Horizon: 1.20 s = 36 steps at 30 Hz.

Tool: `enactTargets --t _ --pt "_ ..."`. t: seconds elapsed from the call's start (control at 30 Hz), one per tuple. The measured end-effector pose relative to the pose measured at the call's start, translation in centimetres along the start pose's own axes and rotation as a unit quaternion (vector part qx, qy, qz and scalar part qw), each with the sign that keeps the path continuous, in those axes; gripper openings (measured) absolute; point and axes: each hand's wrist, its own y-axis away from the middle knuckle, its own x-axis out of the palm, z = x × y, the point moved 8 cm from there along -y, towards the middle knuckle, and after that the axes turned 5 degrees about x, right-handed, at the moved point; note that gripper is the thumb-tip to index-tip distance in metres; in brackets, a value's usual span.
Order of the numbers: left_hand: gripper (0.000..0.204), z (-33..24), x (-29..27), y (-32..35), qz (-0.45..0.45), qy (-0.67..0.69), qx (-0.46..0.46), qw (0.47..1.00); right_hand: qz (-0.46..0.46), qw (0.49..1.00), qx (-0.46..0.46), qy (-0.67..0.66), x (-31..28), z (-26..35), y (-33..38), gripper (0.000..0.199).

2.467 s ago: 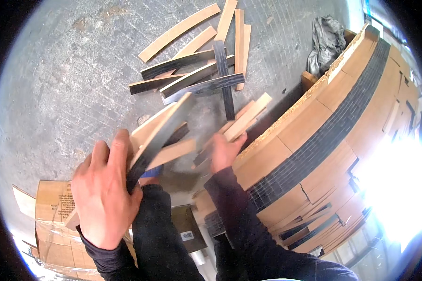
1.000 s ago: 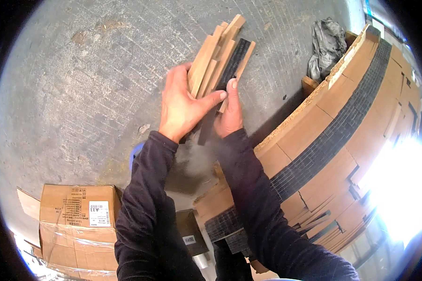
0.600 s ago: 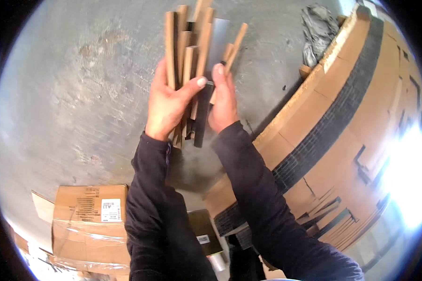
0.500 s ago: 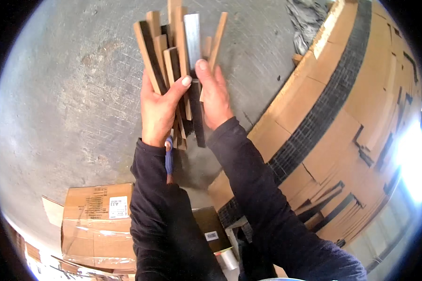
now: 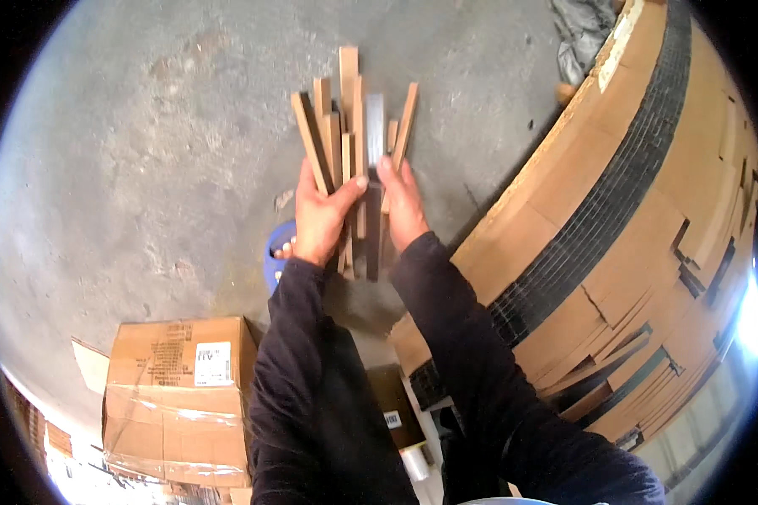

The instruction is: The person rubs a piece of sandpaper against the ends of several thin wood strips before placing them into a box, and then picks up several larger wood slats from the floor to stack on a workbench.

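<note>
Left hand (image 5: 320, 220) and right hand (image 5: 405, 210) grip wooden strips (image 5: 360, 126), now bundled off the floor (image 5: 143, 210), ahead and right of the box (image 5: 173, 421).

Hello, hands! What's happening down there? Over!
Left hand, right hand: both gripping wood-coloured strips. Strips bunched, ends uneven. Cardboard box lower left, apart from hands.
</note>
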Motion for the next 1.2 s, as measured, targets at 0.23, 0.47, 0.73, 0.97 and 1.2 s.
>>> enactTargets --t 0.23,0.47,0.73,0.97,1.2 --pt "0.045 -6.6 1.5 4.4 -0.061 -0.075 0.002 0.995 0.023 0.993 -0.049 0.107 2.5 4.5 3.9 0.039" --pt "0.038 -22.0 5.8 21.2 -0.183 -0.163 0.043 0.968 0.148 0.982 -0.117 0.017 7.8 13.5 22.7 0.047" --pt "0.048 -33.0 17.6 34.1 -0.155 -0.251 0.143 0.945 0.109 0.987 -0.118 0.021 2.3 25.0 39.3 0.042" --pt "0.041 -28.2 37.5 38.8 0.115 -0.175 0.069 0.975 -0.061 0.974 -0.190 -0.104 -15.9 32.2 47.9 0.031" --pt "0.032 -20.2 58.1 43.7 0.362 -0.161 0.105 0.912 -0.326 0.888 -0.316 -0.079 -37.4 36.3 53.8 0.040"
